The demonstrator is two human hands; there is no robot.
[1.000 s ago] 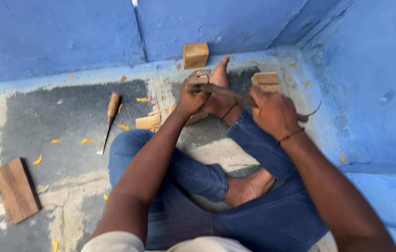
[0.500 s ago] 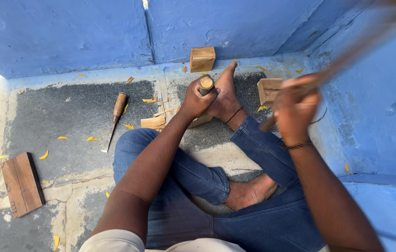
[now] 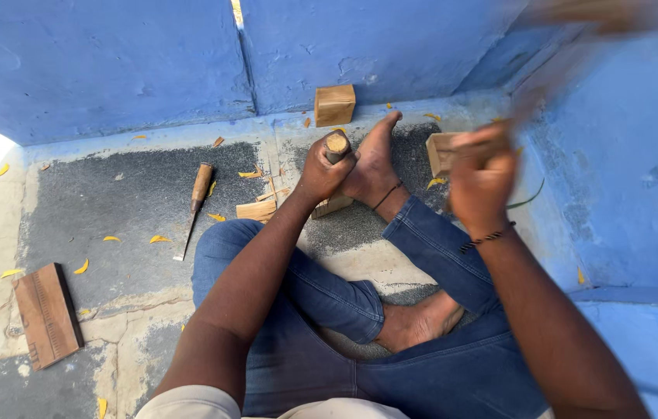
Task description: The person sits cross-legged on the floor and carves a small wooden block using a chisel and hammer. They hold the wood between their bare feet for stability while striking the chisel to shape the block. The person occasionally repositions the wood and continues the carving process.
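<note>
My left hand [image 3: 321, 167] is wrapped in a fist around the wooden handle of a chisel [image 3: 336, 144], fingers pressed tight all the way round, with only the round butt end showing above my knuckles. The handle stands close to upright, its long axis running down from that butt toward the wood piece [image 3: 331, 206] that lies on the floor just under my fist and against my foot [image 3: 373, 159]. The blade itself is hidden behind my hand, so I cannot tell just where its edge sits on the wood.

My right hand [image 3: 482, 177] is up and off to the right, well apart from the chisel, fingers closed around the shaft of a mallet [image 3: 569, 46] (it is so blurred that only a brown streak shows, climbing toward the top right corner). The butt of the chisel lies to the left of and below that hand, so the line between them slants down and leftward across my shin.

A second chisel [image 3: 197, 197] with a wooden handle lies on the grey floor to my left, untouched. A small wooden block [image 3: 334, 105] stands against the blue wall [image 3: 111, 62], and a flat brown board [image 3: 48, 314] lies far left.
</note>
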